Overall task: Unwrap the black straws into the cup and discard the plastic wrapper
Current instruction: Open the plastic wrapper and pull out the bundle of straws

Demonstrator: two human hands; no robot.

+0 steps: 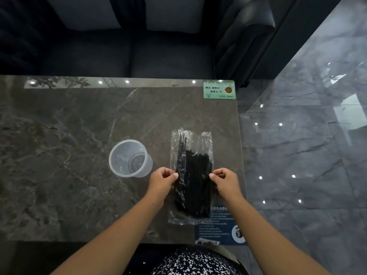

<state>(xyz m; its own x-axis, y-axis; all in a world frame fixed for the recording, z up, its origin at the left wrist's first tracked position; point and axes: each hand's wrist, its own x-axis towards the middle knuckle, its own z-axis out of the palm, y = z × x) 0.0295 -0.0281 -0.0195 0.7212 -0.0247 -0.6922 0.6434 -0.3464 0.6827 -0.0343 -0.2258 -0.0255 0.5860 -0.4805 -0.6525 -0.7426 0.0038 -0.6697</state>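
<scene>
A clear plastic wrapper [206, 141] lies lengthwise on the marble table [69, 145], with a bundle of black straws [195, 187] inside it. My left hand [161, 182] pinches the wrapper's left edge at mid-length. On the opposite edge, my right hand [225, 181] pinches at the same height. Left of the pack stands an empty translucent cup [130, 161], upright, a short gap from my left hand.
A green card [219, 89] lies at the table's far right corner. A blue printed sheet [218, 227] sits under the wrapper's near end at the front edge. Beyond the table is a dark sofa [119, 46]. Glossy tiled floor [307, 155] runs along the right.
</scene>
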